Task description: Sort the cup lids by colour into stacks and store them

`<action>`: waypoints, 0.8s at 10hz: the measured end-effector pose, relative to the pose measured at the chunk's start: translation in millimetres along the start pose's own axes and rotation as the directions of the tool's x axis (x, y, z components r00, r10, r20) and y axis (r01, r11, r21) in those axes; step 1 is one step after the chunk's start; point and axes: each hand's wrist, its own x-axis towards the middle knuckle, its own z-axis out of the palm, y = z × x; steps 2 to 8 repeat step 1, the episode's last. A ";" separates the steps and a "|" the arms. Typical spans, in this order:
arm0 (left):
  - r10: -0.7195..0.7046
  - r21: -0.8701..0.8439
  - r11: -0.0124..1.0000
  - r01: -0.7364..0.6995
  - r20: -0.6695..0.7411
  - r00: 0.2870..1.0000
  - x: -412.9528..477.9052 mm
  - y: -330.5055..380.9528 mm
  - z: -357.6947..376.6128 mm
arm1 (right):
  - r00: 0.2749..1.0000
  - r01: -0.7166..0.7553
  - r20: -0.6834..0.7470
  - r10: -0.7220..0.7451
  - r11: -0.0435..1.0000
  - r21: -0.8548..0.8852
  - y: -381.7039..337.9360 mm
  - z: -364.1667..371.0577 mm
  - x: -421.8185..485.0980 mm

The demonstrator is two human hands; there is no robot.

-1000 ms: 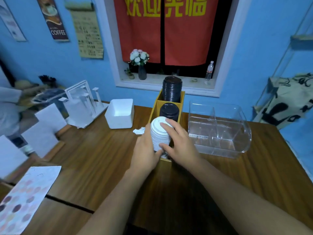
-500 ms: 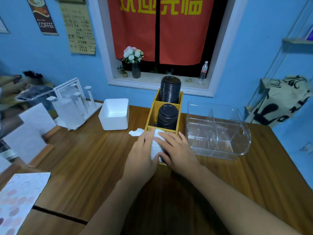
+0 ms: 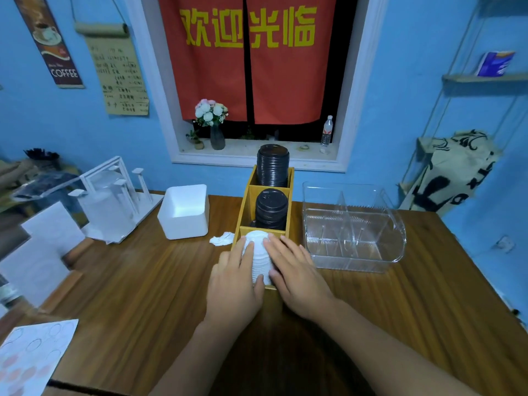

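White plastic cup lids (image 3: 258, 254), nested in one ribbed stack, lie tilted in the nearest bay of a three-bay yellow wooden holder (image 3: 244, 207), gripped from both sides. The brown wooden desk (image 3: 143, 281) carries everything. At 9 o'clock from the holder, well apart, stands a white rack with upright posts (image 3: 114, 201); at 3 o'clock, just beside the holder, is a clear plastic divided organiser (image 3: 354, 227). The holder itself runs toward 12 o'clock from the hands: its middle bay holds a short stack of black cup lids (image 3: 271, 208), its far bay a taller stack of black cup lids (image 3: 273, 167) rising above the rim. A white sheet printed with pale circles (image 3: 31, 358) lies at 7 o'clock on the desk's near edge. At 10 o'clock from the hands sits a white square plastic tub (image 3: 183, 224). The left hand (image 3: 233, 284) wraps the white lids at 9 o'clock, fingers curled along their side; the right hand (image 3: 297, 272) clasps them at 3 o'clock, fingers laid over the top, thumb at the near end. A crumpled white paper scrap (image 3: 221, 239) lies between tub and holder.
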 end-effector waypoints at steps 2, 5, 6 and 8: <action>0.024 0.008 1.000 -0.024 -0.049 0.998 0.9 9.6 -6.5 | 0.998 -0.058 -0.030 0.059 0.997 0.052 12.7 -4.5 -26.2; 0.024 0.008 1.000 -0.024 -0.049 0.998 0.9 9.6 -6.5 | 0.998 -0.058 -0.030 0.059 0.997 0.052 12.7 -4.5 -26.2; 0.024 0.008 1.000 -0.024 -0.049 0.998 0.9 9.6 -6.5 | 0.998 -0.058 -0.030 0.059 0.997 0.052 12.7 -4.5 -26.2; 0.024 0.008 1.000 -0.024 -0.049 0.998 0.9 9.6 -6.5 | 0.998 -0.058 -0.030 0.059 0.997 0.052 12.7 -4.5 -26.2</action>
